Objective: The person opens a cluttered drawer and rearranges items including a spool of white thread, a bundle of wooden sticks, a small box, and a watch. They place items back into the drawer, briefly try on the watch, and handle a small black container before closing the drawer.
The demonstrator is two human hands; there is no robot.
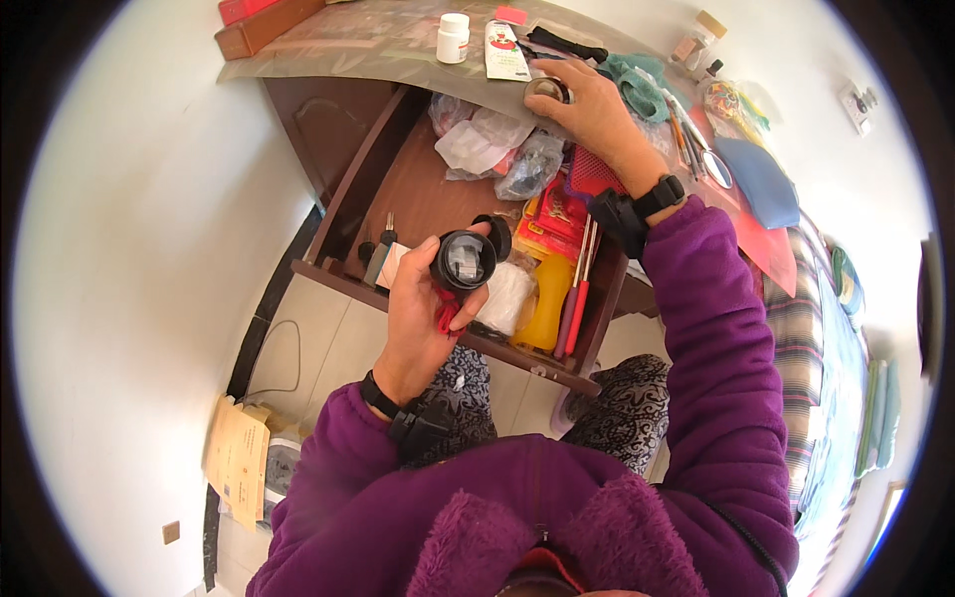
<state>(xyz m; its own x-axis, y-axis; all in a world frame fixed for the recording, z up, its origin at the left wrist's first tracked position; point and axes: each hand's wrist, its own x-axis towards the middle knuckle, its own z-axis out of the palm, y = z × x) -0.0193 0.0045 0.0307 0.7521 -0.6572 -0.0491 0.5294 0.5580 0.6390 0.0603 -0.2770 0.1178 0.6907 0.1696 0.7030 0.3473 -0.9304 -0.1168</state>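
My left hand (414, 321) holds a small black round container (464, 260) above the pulled-out drawer. Its mouth faces up, and a clear and grey item shows inside. A black round cap (494, 235) stands at its side by my fingers. Red cord (446, 312) hangs under the container against my palm. At the tabletop's front edge, my right hand (597, 112) has its thumb and fingers around a small round object (547, 91), whose kind I cannot tell. A white tube (506, 52) and a white bottle (453, 41) stand just left of it.
The open wooden drawer (395, 194) holds plastic bags (485, 142), red packets (552, 213), a yellow plastic item (545, 298) and red-handled tools (577, 317). On the table are a green cloth (638, 86), brushes and a round mirror (717, 170). A bed (798, 358) lies to the right.
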